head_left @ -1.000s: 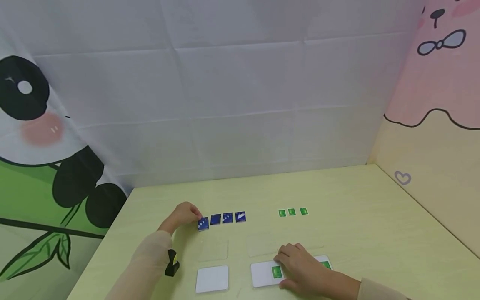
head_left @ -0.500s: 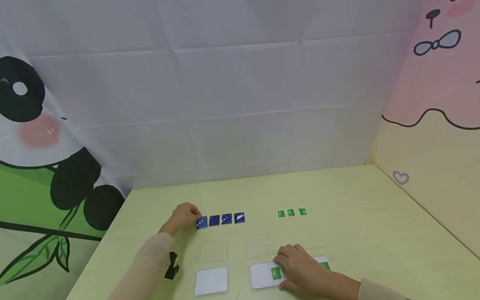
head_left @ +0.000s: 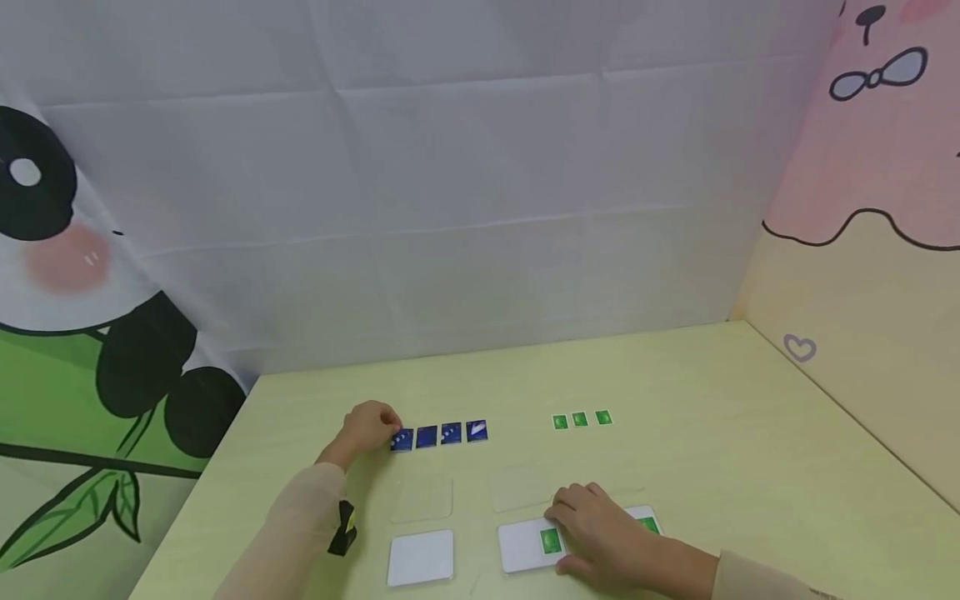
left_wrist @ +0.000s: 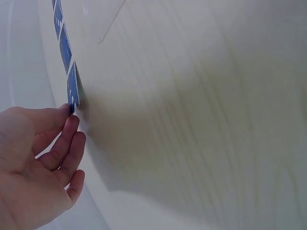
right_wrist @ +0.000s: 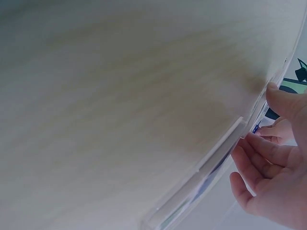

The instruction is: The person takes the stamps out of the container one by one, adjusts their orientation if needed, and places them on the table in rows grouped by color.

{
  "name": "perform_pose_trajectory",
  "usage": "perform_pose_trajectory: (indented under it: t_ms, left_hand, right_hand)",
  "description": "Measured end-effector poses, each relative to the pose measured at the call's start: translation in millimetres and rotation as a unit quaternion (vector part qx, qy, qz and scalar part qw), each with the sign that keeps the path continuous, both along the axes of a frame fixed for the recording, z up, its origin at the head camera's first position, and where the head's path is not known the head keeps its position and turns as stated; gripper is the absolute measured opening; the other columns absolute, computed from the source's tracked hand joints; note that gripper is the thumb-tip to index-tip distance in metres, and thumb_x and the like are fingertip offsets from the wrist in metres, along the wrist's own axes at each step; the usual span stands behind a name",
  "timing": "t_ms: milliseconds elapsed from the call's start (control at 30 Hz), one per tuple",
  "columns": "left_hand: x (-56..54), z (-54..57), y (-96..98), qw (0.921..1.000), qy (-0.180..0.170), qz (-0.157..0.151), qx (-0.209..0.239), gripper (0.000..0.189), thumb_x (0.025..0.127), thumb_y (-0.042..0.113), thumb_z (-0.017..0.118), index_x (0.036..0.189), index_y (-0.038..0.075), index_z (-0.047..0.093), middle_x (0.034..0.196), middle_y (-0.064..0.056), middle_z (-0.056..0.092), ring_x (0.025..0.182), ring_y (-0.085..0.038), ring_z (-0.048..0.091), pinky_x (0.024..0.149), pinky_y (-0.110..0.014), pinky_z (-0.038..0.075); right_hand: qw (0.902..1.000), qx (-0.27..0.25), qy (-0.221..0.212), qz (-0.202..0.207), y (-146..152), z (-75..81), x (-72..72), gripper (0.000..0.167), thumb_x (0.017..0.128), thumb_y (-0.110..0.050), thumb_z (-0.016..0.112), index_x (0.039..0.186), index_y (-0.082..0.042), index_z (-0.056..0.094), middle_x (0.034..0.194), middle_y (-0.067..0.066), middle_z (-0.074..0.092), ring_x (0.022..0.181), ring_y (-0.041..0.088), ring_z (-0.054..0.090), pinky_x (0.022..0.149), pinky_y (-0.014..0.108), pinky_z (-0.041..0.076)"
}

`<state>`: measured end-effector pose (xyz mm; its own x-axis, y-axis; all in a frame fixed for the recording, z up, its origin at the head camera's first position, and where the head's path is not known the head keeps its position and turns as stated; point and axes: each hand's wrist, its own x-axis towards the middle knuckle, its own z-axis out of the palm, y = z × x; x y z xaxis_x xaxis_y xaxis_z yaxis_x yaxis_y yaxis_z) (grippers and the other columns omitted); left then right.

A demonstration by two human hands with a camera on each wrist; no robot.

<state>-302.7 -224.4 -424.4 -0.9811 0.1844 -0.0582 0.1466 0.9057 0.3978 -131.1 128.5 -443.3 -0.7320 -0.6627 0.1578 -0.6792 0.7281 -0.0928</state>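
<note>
In the head view my left hand [head_left: 367, 427] pinches the corner of the leftmost small blue card [head_left: 402, 440] between thumb and fingertip. The left wrist view shows that blue card [left_wrist: 73, 88] on edge at the fingertips, with the other blue cards running beyond it in a row. My right hand [head_left: 600, 529] lies across a long white card [head_left: 517, 547], fingers at its far edge and thumb at its near edge. A green card [head_left: 551, 542] lies on it just left of the hand. The palm hides the middle of the white card.
Three small green cards [head_left: 580, 419] lie in a row at the back right. A blank white card [head_left: 421, 558] is at the front left. Faint clear sheets [head_left: 423, 500] lie behind the white cards. A black piece [head_left: 342, 529] shows beside the left sleeve.
The leftmost blue card, in my left fingers, has shifted slightly away from me, more in line with the row. My right hand keeps its place on the white card.
</note>
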Motion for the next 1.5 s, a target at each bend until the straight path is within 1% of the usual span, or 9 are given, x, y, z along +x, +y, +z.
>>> perform_pose_trajectory:
  t_ms: [167,333,533,633,900,1067,1167,1300,1500]
  left_hand:
    - [1.0,2.3,0.1,1.0000,0.003,0.006,0.001,0.010,0.090,0.013,0.063,0.088,0.007,0.071,0.091,-0.008,0.071,0.087,-0.024,0.061,0.091,-0.053,0.041]
    - [2.3,3.4,-1.5,0.9999,0.006,0.012,0.001,0.010,0.089,0.012,0.062,0.090,0.006,0.071,0.092,-0.009,0.071,0.088,-0.025,0.061,0.092,-0.054,0.039]
    - [4.0,2.5,-3.3,0.9999,0.009,0.010,-0.003,0.010,0.088,0.012,0.063,0.091,0.006,0.070,0.093,-0.009,0.071,0.089,-0.025,0.061,0.092,-0.054,0.039]
    - [5.8,2.8,-2.9,0.9999,0.005,0.009,-0.004,0.011,0.088,0.013,0.063,0.092,0.006,0.070,0.093,-0.008,0.071,0.090,-0.025,0.062,0.092,-0.055,0.040]
    - [13.8,8.2,1.0,1.0000,-0.001,-0.001,-0.001,0.011,0.089,0.015,0.063,0.094,0.007,0.069,0.093,-0.008,0.071,0.091,-0.025,0.062,0.097,-0.058,0.036]
    - [20.9,11.2,2.9,0.9999,0.003,-0.011,-0.008,0.009,0.089,0.014,0.063,0.093,0.008,0.069,0.091,-0.006,0.071,0.088,-0.023,0.062,0.095,-0.057,0.038]
    - [26.1,13.3,4.7,0.9999,0.002,-0.016,0.005,0.008,0.088,0.011,0.064,0.092,0.006,0.068,0.090,-0.006,0.070,0.085,-0.021,0.062,0.089,-0.050,0.045]
    - [31.2,14.7,6.7,0.9994,-0.005,-0.016,0.028,0.007,0.087,0.007,0.065,0.093,0.003,0.067,0.090,-0.008,0.068,0.083,-0.019,0.060,0.077,-0.038,0.051]
    - [36.6,17.5,9.9,0.9989,-0.014,-0.014,0.042,0.008,0.088,0.005,0.065,0.095,0.001,0.067,0.091,-0.009,0.067,0.082,-0.017,0.060,0.074,-0.034,0.053]
  right_hand:
    - [1.0000,-0.001,-0.004,0.001,-1,1.4,-0.6,0.051,0.082,-0.047,0.069,0.116,-0.009,0.063,0.112,-0.003,0.061,0.099,0.009,0.051,0.088,0.029,0.043]
    - [1.0000,-0.001,0.005,0.004,0,1.7,-0.8,0.051,0.082,-0.047,0.069,0.115,-0.009,0.063,0.111,-0.003,0.061,0.098,0.009,0.051,0.087,0.029,0.042]
    - [0.9997,-0.006,0.019,0.011,0,0.7,-0.3,0.050,0.081,-0.047,0.070,0.113,-0.009,0.063,0.107,-0.004,0.060,0.095,0.008,0.050,0.085,0.028,0.042]
    - [0.9999,-0.002,0.015,0.008,0,1.2,0.0,0.050,0.080,-0.048,0.070,0.113,-0.009,0.064,0.107,-0.004,0.061,0.095,0.008,0.051,0.085,0.028,0.042]
    - [1.0000,-0.002,-0.002,0.002,0,2.3,0.2,0.050,0.081,-0.047,0.070,0.114,-0.010,0.063,0.109,-0.004,0.061,0.098,0.009,0.052,0.086,0.029,0.043]
    - [1.0000,-0.006,-0.002,0.002,1,2.0,1.3,0.050,0.081,-0.046,0.070,0.113,-0.010,0.064,0.108,-0.004,0.061,0.097,0.008,0.052,0.086,0.029,0.043]
    - [1.0000,-0.007,0.004,0.003,1,1.3,1.9,0.050,0.080,-0.046,0.071,0.113,-0.010,0.064,0.108,-0.005,0.061,0.096,0.008,0.051,0.086,0.028,0.042]
    - [0.9999,-0.006,0.008,0.005,1,0.9,2.0,0.049,0.081,-0.046,0.070,0.113,-0.010,0.063,0.108,-0.005,0.061,0.096,0.008,0.051,0.086,0.028,0.042]
    - [1.0000,-0.006,0.002,0.005,1,1.9,2.0,0.049,0.081,-0.046,0.070,0.113,-0.009,0.063,0.108,-0.005,0.060,0.096,0.008,0.050,0.086,0.028,0.042]
